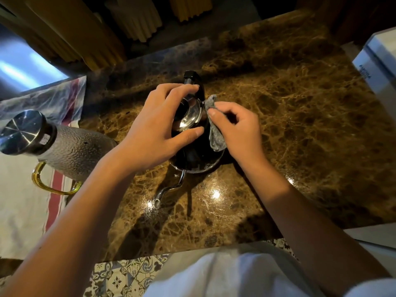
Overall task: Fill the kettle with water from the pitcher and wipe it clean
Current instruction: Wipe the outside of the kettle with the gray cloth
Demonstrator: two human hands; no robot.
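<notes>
Glossy marble tabletop [289,116], frame centre: left hand [158,127] clamps slick, likely water-heavy kettle [192,146] lid; right hand [233,129] pinches soft cloth [216,138].

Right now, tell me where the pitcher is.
In the head view, the pitcher stands at the left on a striped cloth, left of the kettle.
</notes>
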